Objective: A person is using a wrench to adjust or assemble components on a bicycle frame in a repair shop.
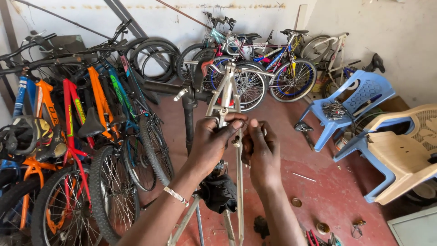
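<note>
Silver bike frame (226,93) clamped in black repair stand (187,107), centre of view. Left hand (210,141) wrapped tight round frame tube, thumb and forefinger pinched near small fitting. Right hand (261,150) just beside it at 3 o'clock, fingertips pinched on small part (too small to identify). Black rag (219,192) hangs at 6 o'clock. Orange and red bikes (68,136) at 9 o'clock; blue plastic chair (357,98) w/ metal parts at 2 o'clock; beige chair (403,155) at 3.
</note>
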